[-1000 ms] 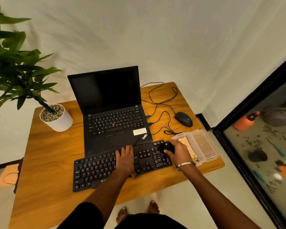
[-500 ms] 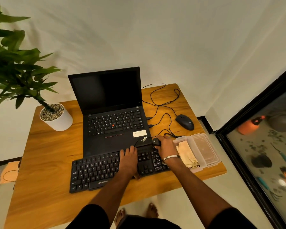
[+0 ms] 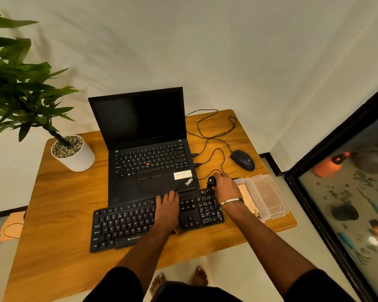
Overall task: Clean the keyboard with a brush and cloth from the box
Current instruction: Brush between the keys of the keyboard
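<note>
Bare feet on floor at bottom edge. Wooden counter carries all. Black keyboard at near edge, tilted. Left hand rests flat on keys, fingers straight, holding nothing. Right hand, bracelet on wrist, grips black brush at keyboard's far right corner. Clear box just right of keyboard, lid open, beige cloth inside. Open laptop behind keyboard, screen dark. Mouse farther right, cables looping. White plant pot at far left.
</note>
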